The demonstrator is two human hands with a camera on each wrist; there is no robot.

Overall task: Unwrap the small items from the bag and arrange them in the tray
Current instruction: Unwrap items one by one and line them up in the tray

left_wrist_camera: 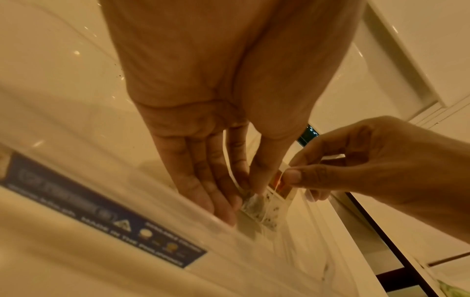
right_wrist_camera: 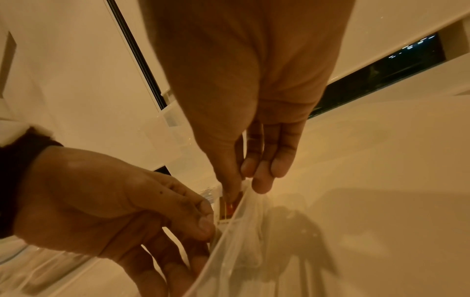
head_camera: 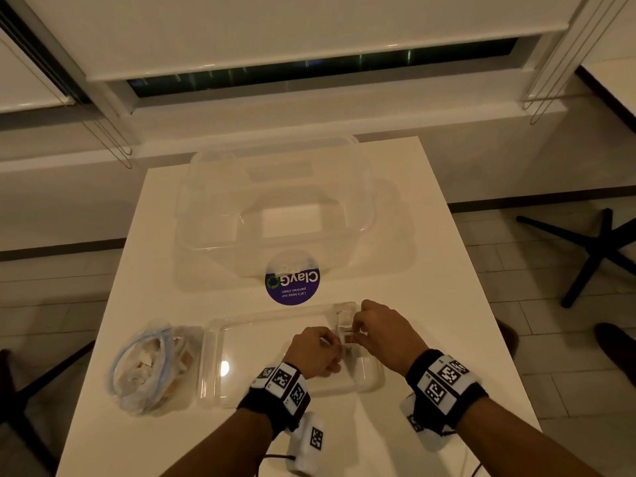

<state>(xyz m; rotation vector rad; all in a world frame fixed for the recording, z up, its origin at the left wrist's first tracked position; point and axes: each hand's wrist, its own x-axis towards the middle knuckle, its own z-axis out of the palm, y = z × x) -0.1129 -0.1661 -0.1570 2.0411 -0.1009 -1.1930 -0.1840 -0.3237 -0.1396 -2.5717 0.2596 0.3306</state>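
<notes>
While both hands pinch it, wrapped item (head_camera: pixel 345 333) seemingly stands upright.

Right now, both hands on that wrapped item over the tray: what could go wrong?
1. Left hand and right hand pinch the small wrapped item by thin clear film; it could tear abruptly and drop the item.
2. They work near the tray edge, so it might land on the table.

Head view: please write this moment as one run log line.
step: unwrapping | left hand: pinches wrapper | right hand: pinches wrapper | place: above tray | bag: left of tray, still holds items
</notes>
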